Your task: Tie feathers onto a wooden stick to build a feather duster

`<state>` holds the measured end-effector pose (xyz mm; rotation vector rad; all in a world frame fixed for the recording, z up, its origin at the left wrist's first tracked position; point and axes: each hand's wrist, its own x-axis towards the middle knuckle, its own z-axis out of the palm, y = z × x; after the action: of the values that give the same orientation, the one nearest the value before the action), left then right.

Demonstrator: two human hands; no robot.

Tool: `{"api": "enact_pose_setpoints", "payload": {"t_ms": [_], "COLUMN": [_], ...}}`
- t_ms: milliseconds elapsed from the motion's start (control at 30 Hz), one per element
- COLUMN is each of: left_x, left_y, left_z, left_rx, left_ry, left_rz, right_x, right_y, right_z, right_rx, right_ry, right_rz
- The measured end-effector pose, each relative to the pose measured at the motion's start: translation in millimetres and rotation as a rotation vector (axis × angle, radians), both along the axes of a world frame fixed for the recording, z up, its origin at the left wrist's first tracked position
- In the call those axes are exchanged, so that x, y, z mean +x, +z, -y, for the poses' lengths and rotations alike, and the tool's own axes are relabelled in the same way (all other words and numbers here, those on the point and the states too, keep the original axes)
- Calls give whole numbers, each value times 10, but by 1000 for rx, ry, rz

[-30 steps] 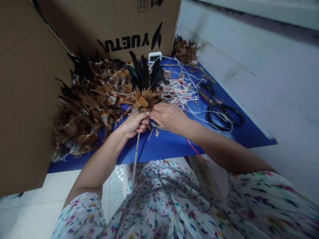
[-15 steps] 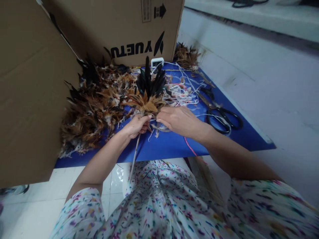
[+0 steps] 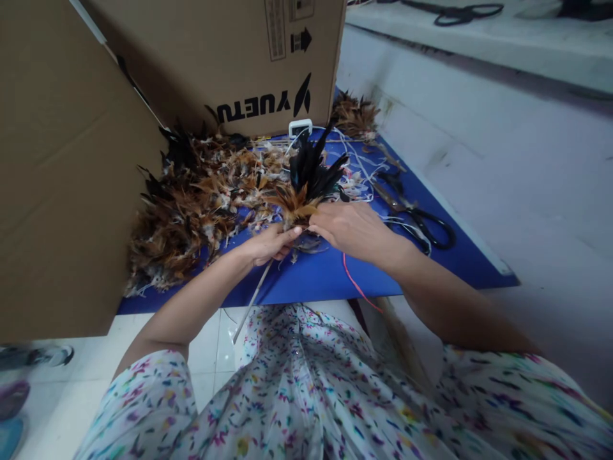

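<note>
My left hand [image 3: 274, 244] is closed around a thin stick [image 3: 252, 303] just under a tuft of feathers, a feather duster in form. Long black feathers [image 3: 313, 167] fan upward from the tuft, with shorter brown feathers [image 3: 293, 203] around their base. At the right side of that base my right hand [image 3: 352, 231] has its fingers pinched together. It grips a thin string close to the left thumb, mostly hidden by the fingers. Some loose grey feathers [image 3: 309, 244] lie under the hands.
A large pile of brown feathers [image 3: 184, 220] covers the blue table's [image 3: 306, 281] left side. Black-handled scissors [image 3: 433, 229] and white strings [image 3: 354, 182] lie right. Cardboard boxes [image 3: 268, 83] stand behind and left, near a small white device [image 3: 300, 128]. Pink cord [image 3: 357, 284] hangs over the front edge.
The feather tuft has tipped to the right and the stick's lower end has swung left. The left thumb now stretches further toward the right fingers. My view has shifted slightly.
</note>
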<state>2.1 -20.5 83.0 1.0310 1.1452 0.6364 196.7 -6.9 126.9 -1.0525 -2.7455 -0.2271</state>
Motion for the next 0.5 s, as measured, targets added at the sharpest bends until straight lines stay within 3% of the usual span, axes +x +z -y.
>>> {"api": "enact_pose_setpoints", "payload": {"t_ms": [167, 400, 500], "left_x": [47, 82, 112], "left_y": [-13, 8, -15], "left_z": [-27, -59, -77], "left_rx": [107, 204, 221], "left_ry": [-52, -60, -38], "left_rz": [-139, -369, -314], "right_x": [54, 53, 31], "right_y": [35, 200, 224], "right_z": [124, 530, 601], "right_rx": [40, 33, 69], "right_ry": [-12, 17, 89], "right_rz": [26, 126, 141]}}
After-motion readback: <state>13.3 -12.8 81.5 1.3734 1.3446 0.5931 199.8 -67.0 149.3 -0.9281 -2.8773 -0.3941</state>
